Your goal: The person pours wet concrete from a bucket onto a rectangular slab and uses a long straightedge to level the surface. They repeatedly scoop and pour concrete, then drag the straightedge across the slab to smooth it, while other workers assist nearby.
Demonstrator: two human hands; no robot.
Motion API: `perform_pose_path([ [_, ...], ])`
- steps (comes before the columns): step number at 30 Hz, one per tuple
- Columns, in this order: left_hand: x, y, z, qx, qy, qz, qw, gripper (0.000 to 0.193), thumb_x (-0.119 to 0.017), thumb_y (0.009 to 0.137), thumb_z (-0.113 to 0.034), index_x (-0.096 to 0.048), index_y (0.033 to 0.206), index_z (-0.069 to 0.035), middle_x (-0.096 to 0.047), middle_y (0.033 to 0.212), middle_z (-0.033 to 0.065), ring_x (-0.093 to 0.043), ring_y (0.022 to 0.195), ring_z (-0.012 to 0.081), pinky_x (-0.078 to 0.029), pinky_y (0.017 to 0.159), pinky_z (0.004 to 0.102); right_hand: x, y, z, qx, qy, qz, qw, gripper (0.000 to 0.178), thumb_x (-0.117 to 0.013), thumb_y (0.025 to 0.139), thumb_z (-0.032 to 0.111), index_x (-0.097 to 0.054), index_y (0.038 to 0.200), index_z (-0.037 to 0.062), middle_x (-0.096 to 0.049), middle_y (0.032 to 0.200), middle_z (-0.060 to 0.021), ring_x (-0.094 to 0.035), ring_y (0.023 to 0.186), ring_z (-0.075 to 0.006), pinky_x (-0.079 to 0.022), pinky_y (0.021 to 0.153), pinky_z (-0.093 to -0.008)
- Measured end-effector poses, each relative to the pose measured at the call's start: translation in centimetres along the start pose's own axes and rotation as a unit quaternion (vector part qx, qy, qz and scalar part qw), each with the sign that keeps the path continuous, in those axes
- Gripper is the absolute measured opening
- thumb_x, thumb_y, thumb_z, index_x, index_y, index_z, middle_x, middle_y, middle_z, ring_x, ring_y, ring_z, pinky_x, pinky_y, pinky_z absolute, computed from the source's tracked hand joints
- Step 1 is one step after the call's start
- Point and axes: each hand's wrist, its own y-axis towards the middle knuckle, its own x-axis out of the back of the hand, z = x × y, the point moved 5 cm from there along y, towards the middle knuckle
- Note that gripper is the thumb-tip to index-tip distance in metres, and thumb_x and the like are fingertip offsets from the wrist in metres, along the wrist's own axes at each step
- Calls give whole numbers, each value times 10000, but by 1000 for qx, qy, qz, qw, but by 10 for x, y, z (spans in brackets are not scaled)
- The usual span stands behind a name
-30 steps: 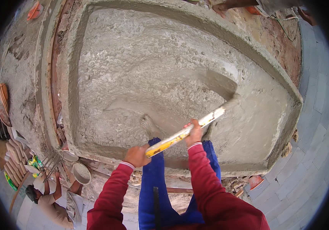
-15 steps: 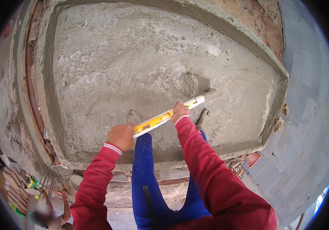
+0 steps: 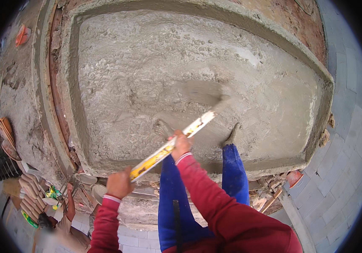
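Both my hands grip the yellow and white handle (image 3: 151,162) of what looks like a hoe, slanting from lower left to upper right. My left hand (image 3: 120,184) is closed round its near end. Farther up, my right hand (image 3: 181,145) wraps round the handle. The hoe's blade (image 3: 206,92), coated in grey and smeared by motion, lies in the wet cement (image 3: 126,80). I stand in this cement; my left foot (image 3: 163,128) and right foot (image 3: 233,134) are caked with it, partly sunk.
A raised cement rim (image 3: 70,80) surrounds the wet mix. Grey paving (image 3: 320,181) runs along the right. An orange bowl-like thing (image 3: 293,178) sits beyond the near right corner. At lower left are another person (image 3: 67,230), stacked slabs (image 3: 31,196) and buckets (image 3: 99,192).
Both hands have moved left and closer to me, drawing the handle along. The blade has shifted left through the cement, and the whole view has moved slightly.
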Motion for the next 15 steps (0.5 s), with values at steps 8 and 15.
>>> perform_pose_path([
  [8, -70, 212, -180, -194, -87, 81, 974, 350, -681, 734, -223, -656, 1048, -70, -693, 895, 210, -684, 820, 383, -548, 728, 494, 132, 128, 261, 176, -153, -221, 947, 214, -563, 828, 27, -466, 1002, -50, -571, 752, -163, -616, 659, -306, -548, 660, -449],
  [15, 26, 120, -53, -134, 63, 39, 988, 306, -745, 690, -181, -604, 923, -41, -676, 780, 197, -676, 743, 385, -546, 674, 495, 28, 80, 67, 264, -760, -54, 591, 204, -604, 890, 269, -640, 899, 69, -714, 948, -151, -702, 865, -266, -541, 776, -437],
])
